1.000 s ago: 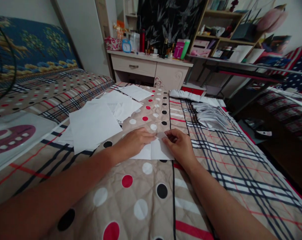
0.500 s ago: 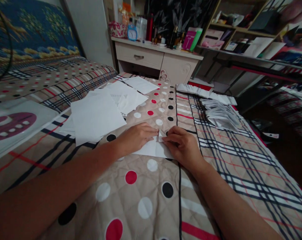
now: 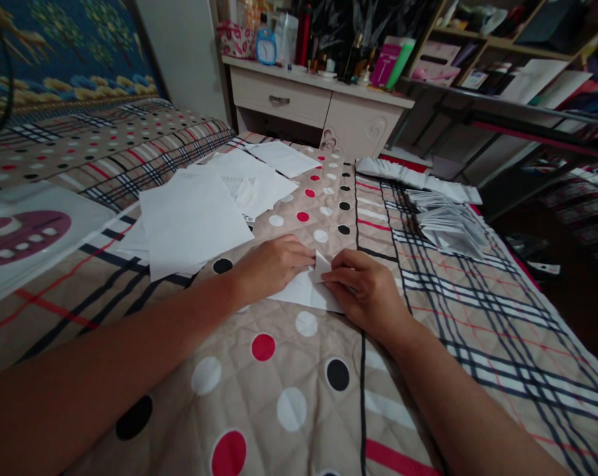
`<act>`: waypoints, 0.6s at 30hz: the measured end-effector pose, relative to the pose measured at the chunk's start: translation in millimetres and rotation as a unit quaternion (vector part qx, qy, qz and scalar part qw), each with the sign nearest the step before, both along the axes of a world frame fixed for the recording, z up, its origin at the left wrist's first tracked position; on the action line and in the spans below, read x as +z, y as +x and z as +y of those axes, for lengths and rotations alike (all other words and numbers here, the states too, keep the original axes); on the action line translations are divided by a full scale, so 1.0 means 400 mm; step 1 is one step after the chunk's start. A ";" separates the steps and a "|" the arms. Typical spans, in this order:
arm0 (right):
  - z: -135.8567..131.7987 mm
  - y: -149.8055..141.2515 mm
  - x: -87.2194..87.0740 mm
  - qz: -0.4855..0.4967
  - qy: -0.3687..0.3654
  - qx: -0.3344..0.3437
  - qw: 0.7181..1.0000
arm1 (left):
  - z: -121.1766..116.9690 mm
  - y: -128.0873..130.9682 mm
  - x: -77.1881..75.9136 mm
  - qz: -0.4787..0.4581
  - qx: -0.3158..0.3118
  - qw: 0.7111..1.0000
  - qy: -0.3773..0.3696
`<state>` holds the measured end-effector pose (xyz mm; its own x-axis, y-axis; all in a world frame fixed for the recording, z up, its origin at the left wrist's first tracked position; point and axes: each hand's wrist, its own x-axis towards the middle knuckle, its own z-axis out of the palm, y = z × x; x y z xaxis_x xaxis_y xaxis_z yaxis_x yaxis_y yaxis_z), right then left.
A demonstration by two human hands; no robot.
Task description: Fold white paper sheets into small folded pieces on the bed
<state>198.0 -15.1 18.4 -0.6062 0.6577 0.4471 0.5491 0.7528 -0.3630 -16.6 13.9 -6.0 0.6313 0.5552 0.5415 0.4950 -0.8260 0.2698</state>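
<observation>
A small white sheet of paper (image 3: 306, 293), partly folded, lies on the bedspread between my hands. A raised triangular flap stands up near its middle. My right hand (image 3: 365, 284) pinches this flap between thumb and fingers. On the other side, my left hand (image 3: 279, 264) grips the paper's far edge, its fingers bent close together by the flap. Both hands cover parts of the sheet, so its full outline is hidden. Loose white sheets (image 3: 189, 218) overlap in a spread pile to the left, beyond my left forearm.
Folded paper pieces (image 3: 450, 225) sit stacked at the right, with a long row of folded paper (image 3: 417, 175) behind them. A plastic bag (image 3: 88, 205) with a purple print lies at far left. Past the bed's end stands a white cabinet (image 3: 299, 96) bearing a blue clock (image 3: 265, 49).
The paper's flap shows larger and more upright beside my right fingers. Both hands stay on the sheet. The camera view has shifted slightly.
</observation>
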 end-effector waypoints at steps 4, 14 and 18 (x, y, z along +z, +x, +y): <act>0.001 -0.002 -0.003 0.018 -0.032 -0.006 0.999 | 0.001 0.001 0.000 -0.001 0.003 1.000 0.007; -0.003 0.003 0.024 0.104 -0.124 -0.074 0.984 | -0.013 0.001 0.014 0.017 0.038 0.999 -0.024; 0.007 0.004 0.007 0.171 -0.175 -0.159 0.956 | -0.012 0.002 0.017 0.026 0.029 0.999 -0.010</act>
